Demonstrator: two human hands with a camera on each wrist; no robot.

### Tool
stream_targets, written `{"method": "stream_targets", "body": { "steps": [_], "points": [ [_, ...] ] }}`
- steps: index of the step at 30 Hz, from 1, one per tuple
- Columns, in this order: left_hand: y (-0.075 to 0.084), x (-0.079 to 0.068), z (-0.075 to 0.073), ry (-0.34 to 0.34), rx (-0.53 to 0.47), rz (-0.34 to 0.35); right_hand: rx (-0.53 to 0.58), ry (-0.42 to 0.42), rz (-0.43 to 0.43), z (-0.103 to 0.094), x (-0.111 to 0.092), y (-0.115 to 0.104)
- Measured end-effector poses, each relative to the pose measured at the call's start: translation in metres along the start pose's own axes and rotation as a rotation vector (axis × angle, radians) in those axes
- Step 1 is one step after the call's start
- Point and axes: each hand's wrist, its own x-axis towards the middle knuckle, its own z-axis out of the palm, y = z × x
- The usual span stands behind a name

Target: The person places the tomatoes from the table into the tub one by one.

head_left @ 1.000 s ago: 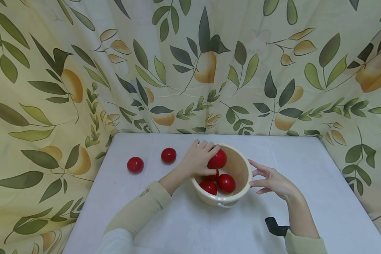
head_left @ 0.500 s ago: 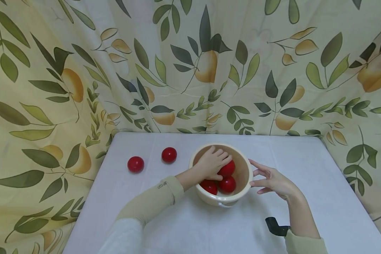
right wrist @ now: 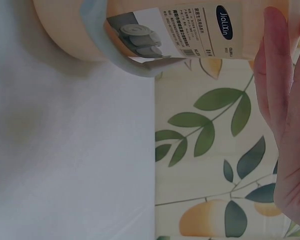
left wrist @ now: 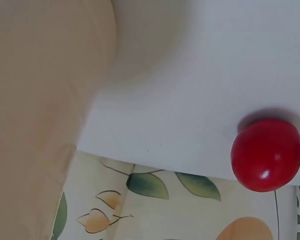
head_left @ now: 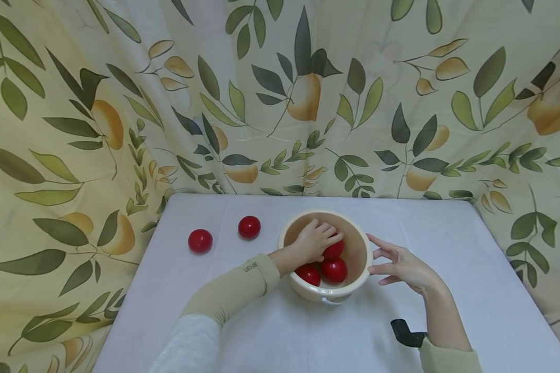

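The fingers of the left hand [head_left: 315, 242] drape, a little apart, over a glossy red round ball [head_left: 333, 251] inside the cream plastic bucket [head_left: 303, 291], and whether they grip it or merely rest there, I cannot tell. The arm comes in over the bucket's left rim, surely because that is the only way down to a ball sitting so low. Across on the far side, the right hand [head_left: 403, 267] has its fingers spread and fairly straight, tips touching the outer wall: a light brace, by the look of it, against the bucket sliding. Beneath the left hand, a second red ball [head_left: 334, 270] and a third [head_left: 308, 274] huddle together on the bucket's floor; more could be hidden there. Look at the pale curved handle [head_left: 334, 301], dropped down the near side, which leaves the mouth unobstructed, with a printed label [right wrist: 182, 30] close by it. Further out to the left, two loose balls, one nearer the bucket [head_left: 249, 227] and one farther off [head_left: 200, 241], sit apart on the white cloth-covered table [head_left: 242, 331], flat enough, it seems, to keep them from rolling.
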Motion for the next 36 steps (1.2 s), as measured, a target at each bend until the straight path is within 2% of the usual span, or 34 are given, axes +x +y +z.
{"method": "stream_targets", "body": {
  "steps": [11, 16, 20, 23, 26, 28, 32, 36],
  "points": [
    [0.000, -0.001, 0.000, -0.003, -0.026, -0.031, 0.000, 0.002, -0.010, -0.001, -0.002, -0.001],
    [-0.004, -0.005, -0.004, 0.016, -0.112, -0.045, 0.001, 0.000, -0.005, -0.001, -0.001, 0.000],
    [-0.015, -0.016, -0.010, 0.135, -0.247, -0.055, 0.000, -0.001, -0.001, 0.000, -0.001, -0.001],
    [-0.028, -0.027, -0.010, 0.286, -0.335, -0.088, -0.002, 0.001, -0.002, 0.000, -0.001, -0.001],
    [-0.048, -0.041, -0.007, 0.413, -0.382, -0.167, -0.002, 0.003, -0.002, 0.001, -0.001, -0.001],
    [-0.062, -0.051, -0.001, 0.464, -0.393, -0.242, 0.000, 0.004, -0.003, 0.000, -0.001, -0.001],
    [-0.087, -0.075, 0.022, 0.495, -0.439, -0.419, 0.005, -0.001, 0.000, 0.000, -0.001, -0.001],
    [-0.105, -0.101, 0.055, 0.476, -0.529, -0.592, 0.005, -0.006, -0.005, 0.000, -0.002, -0.001]
  ]
}}
